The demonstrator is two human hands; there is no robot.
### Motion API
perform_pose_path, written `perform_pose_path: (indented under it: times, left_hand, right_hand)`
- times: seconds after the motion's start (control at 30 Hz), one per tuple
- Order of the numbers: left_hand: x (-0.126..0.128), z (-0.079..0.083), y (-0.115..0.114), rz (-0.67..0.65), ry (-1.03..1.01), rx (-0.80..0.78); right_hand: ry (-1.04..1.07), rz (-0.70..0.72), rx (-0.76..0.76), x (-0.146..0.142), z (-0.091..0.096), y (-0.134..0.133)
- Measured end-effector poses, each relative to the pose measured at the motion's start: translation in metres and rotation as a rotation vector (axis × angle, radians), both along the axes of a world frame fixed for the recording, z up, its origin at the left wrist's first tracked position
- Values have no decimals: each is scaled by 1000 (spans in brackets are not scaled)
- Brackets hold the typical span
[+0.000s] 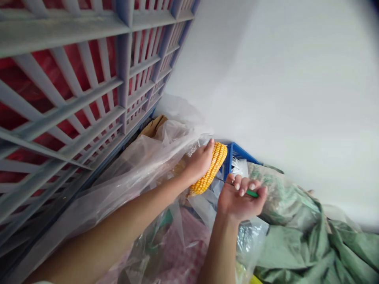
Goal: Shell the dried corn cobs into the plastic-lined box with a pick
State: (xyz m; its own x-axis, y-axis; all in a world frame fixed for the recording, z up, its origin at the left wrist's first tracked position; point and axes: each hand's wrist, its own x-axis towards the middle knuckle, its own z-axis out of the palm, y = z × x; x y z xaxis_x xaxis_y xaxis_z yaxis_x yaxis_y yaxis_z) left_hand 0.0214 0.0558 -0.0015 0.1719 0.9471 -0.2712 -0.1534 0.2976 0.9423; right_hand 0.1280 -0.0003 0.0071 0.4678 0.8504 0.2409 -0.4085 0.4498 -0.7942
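Observation:
A yellow ear of corn is tilted in my left hand, whose fingers wrap round its far side with the thumb near the top. My right hand is closed, palm up, on a thin tool with a green handle; its metal shaft looks like a small screwdriver's. The shaft points left and its tip meets or nearly meets the kernels on the right side of the ear; exact contact cannot be made out. Clear plastic sheeting lies under both forearms.
Tall grey slatted crates with red contents rise on the left. Behind the corn, a blue crate stands against the white wall. Green cloth or sacking and a pale printed sack lie at right. Cardboard shows behind the plastic.

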Motion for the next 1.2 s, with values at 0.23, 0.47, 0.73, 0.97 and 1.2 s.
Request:
perform_pose_path:
  times: [0.23, 0.47, 0.73, 0.97, 1.2]
  left_hand:
    - [-15, -1, 10, 52, 79, 17]
    - [-13, -5, 12, 75, 253, 128]
    - [-7, -4, 14, 36, 272, 145]
    - [-10, -11, 20, -68, 349, 165]
    - [-15, -10, 18, -147, 374, 157]
  right_hand:
    - [-392, -132, -298, 6, -6, 0]
    - [-889, 109, -601, 28, -1, -21]
    - [-1183, 242, -719, 31, 2, -28]
    - [-1412, 256, -612, 20, -5, -28]
    - [-1368, 290, -609, 12, -10, -27]
